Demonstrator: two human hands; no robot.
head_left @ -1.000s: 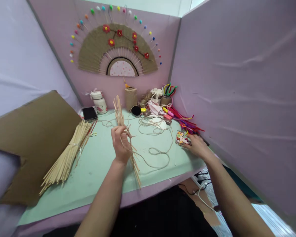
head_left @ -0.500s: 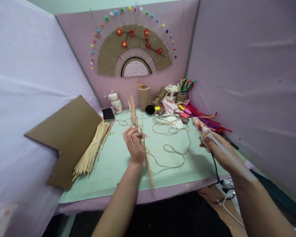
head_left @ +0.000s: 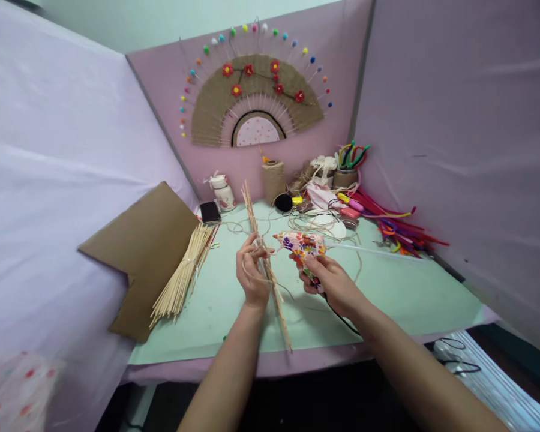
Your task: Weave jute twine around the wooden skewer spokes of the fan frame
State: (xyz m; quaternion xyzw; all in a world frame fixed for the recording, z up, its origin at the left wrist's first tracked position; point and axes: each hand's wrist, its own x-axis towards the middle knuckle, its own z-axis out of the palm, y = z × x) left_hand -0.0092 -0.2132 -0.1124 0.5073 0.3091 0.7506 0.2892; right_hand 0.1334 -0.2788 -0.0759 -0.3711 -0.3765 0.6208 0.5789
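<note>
My left hand (head_left: 253,273) is closed round the middle of a thin bundle of wooden sticks (head_left: 280,309), which stands at a slant over the table. Twine (head_left: 276,282) runs round the sticks at my fingers and trails off to the right. My right hand (head_left: 328,277) grips a flower-patterned hot glue gun (head_left: 302,243) by its handle. The gun's nozzle points left, close to the sticks beside my left fingers; whether it touches them I cannot tell. A long clear glue stick (head_left: 373,249) sticks out of its back, and a black cord hangs below.
Left on the green table (head_left: 198,336) lie a larger bundle of sticks (head_left: 182,276) and a cardboard sheet (head_left: 139,246). Behind stand a white bottle (head_left: 224,193) and a twine spool (head_left: 273,182). Pipe cleaners (head_left: 387,216) lie at right. A decorated fan (head_left: 256,90) hangs on the back panel.
My right hand has brought the glue gun leftward from the table's right side to beside the sticks. My left hand keeps its hold on the bundle. The view has shifted slightly.
</note>
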